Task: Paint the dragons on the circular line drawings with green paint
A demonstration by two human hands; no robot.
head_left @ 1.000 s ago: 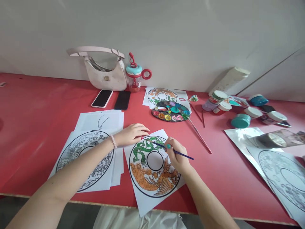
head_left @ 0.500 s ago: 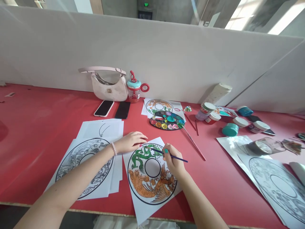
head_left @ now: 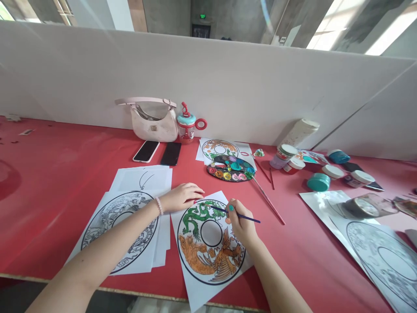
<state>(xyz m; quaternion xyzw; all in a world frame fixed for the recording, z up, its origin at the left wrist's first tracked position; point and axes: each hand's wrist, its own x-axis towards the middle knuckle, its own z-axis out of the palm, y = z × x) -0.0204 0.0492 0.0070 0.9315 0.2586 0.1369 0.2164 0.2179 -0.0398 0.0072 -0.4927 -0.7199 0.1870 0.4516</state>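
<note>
My right hand [head_left: 240,219] is closed around a thin paintbrush [head_left: 243,216] with a dark blue handle. The brush tip meets the green dragon at the top of a round printed drawing on a white sheet [head_left: 195,290]. An orange phoenix fills the lower half of that ring. My left hand [head_left: 183,196], a beaded bracelet at its wrist, lies flat with fingers stretched over the sheet's upper left edge. Under my left forearm is a stack of uncoloured round prints [head_left: 130,176]. Beyond my hands sits a paint palette [head_left: 232,168] with many colours, a second brush [head_left: 269,201] leaning on it.
A pale handbag [head_left: 155,126], a lidded cup [head_left: 186,129] and two phones [head_left: 171,154] stand toward the back panel. Paint jars [head_left: 318,182] cluster at right, near a clear container [head_left: 363,205] lying on its side and more prints [head_left: 387,265]. A finished-looking coloured print [head_left: 208,145] lies behind the palette.
The whole view has shifted slightly, so everything sits a little lower and further right. Both hands keep nearly the same places on the sheet, with the brush tip still on the dragon.
</note>
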